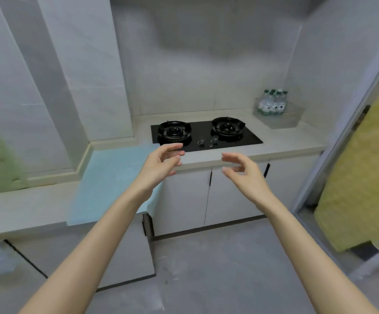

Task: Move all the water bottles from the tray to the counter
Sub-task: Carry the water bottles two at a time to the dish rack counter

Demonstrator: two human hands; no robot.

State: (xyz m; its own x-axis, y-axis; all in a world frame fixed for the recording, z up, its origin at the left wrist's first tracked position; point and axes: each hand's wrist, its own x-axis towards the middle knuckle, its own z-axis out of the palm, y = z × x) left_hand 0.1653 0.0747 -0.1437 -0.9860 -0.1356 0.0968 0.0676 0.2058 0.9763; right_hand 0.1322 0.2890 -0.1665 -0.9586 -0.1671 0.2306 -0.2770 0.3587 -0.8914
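Two bare hands reach forward in the air, the left hand (161, 164) and the right hand (245, 171), each grip released, fingers loosely spread and holding nothing. Beyond them a black glass two-burner gas hob (206, 134) sits in the pale stone tabletop (286, 141). Farthest, in the right back corner, green-capped clear plastic water bottles (273, 103) stand clustered upright inside a clear plastic tray (290, 120).

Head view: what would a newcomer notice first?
Mid-frame, the left hand and right hand are raised side by side, both open and holding nothing, in front of the counter. Just beyond them a black two-burner stove is set into it. In the far right corner, green-capped water bottles stand clustered in a clear tray.
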